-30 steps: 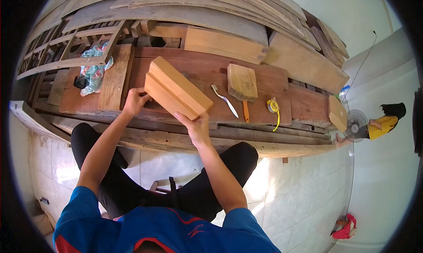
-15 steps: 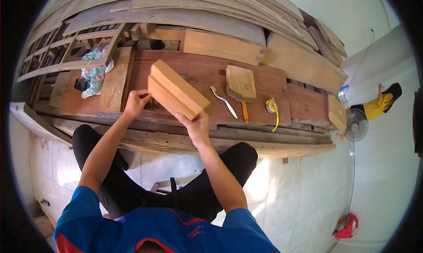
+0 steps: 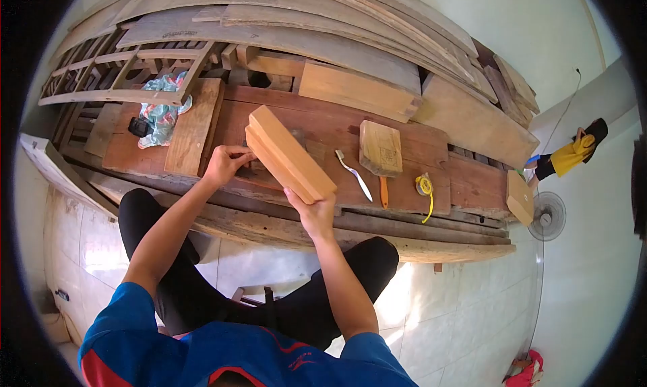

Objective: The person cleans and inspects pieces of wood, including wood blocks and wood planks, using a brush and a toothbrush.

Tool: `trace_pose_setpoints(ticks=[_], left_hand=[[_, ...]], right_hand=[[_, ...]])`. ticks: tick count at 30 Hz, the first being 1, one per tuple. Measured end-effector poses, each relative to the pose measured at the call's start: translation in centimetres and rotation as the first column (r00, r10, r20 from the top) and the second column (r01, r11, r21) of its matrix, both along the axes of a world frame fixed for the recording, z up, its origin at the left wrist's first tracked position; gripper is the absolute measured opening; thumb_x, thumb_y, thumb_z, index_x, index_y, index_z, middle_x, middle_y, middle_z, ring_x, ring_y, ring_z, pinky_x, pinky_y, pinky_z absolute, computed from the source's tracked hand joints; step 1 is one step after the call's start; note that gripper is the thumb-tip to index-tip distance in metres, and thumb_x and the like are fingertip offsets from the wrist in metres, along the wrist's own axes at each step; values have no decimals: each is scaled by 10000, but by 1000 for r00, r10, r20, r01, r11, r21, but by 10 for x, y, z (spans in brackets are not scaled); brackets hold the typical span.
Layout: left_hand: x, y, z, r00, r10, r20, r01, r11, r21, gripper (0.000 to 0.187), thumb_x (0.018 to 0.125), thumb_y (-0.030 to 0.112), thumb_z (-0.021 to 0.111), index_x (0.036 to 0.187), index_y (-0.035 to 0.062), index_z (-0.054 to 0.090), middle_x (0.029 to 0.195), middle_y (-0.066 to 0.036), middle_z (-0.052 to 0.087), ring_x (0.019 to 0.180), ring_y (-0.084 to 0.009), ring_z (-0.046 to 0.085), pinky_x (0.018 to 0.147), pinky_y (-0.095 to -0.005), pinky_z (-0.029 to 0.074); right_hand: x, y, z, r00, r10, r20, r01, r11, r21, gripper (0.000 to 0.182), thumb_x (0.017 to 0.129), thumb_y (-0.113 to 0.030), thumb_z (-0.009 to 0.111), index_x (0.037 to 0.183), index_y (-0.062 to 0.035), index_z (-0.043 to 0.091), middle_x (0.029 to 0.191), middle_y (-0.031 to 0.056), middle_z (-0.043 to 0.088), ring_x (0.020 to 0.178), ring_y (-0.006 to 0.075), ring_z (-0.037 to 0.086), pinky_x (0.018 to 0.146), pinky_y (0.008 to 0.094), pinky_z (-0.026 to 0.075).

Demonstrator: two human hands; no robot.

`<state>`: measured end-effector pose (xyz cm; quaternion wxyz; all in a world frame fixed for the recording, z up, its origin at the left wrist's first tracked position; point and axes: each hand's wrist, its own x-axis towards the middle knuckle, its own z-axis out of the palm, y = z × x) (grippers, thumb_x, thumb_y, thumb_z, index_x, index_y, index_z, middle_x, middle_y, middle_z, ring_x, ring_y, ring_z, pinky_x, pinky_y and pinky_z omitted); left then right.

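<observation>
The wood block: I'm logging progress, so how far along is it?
Shaping looks done: the block has a stepped edge. In hand: the right hand holds it raised, the left hand near its end. Remaining: perhaps cleaning or measuring, as the toothbrush and tape measure lie aside; I can't be sure.

Tools and timber on a wooden tabletop point(image 3: 323, 110), a fan point(image 3: 546, 217) at right.
A toothbrush point(image 3: 355, 176) lies between a wood block point(image 3: 381, 148) with an orange handle point(image 3: 384, 192) below it and the near edge; a yellow tape measure point(image 3: 424, 185) sits right; patterned cloth point(image 3: 160, 121) lies left.
</observation>
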<state>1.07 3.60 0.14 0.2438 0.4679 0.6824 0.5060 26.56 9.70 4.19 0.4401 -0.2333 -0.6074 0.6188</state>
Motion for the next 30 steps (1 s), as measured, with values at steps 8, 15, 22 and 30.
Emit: trace_pose_setpoints(ticks=[8, 15, 22, 30], left_hand=[[2, 0, -5, 999, 30, -30, -29, 999, 20, 175, 968, 161, 730, 1028, 9, 791, 743, -77, 720, 667, -95, 614, 627, -302, 500], [13, 0, 11, 993, -34, -115, 29, 999, -45, 297, 955, 179, 757, 1235, 81, 747, 730, -58, 675, 678, -108, 593, 641, -309, 497], [16, -82, 191, 787, 446, -426, -311, 883, 351, 259, 984, 196, 668, 1179, 46, 751, 977, -10, 750, 856, -84, 627, 774, -274, 501], [101, -160, 363, 388, 392, -834, 511, 661, 549, 270, 970, 209, 619, 1169, 47, 702, 969, -64, 683, 850, -156, 613, 806, -317, 505]], right_hand=[[3, 4, -16, 998, -41, 38, 44, 995, -85, 369, 849, -115, 864, 1149, 33, 708, 1060, 96, 745, 920, 144, 703, 806, 282, 555], [10, 26, -14, 949, -314, 29, 315, 938, -145, 478, 829, -129, 870, 1229, 27, 661, 1178, 102, 695, 1077, 169, 642, 934, 318, 496], [14, 37, 2, 895, -447, -5, 429, 862, -270, 470, 870, -108, 823, 1276, 27, 630, 1233, 88, 677, 1139, 172, 621, 980, 316, 480], [15, 37, 4, 877, -480, -25, 436, 816, -378, 466, 855, -95, 825, 1268, 21, 642, 1221, 70, 679, 1125, 160, 630, 977, 309, 482]])
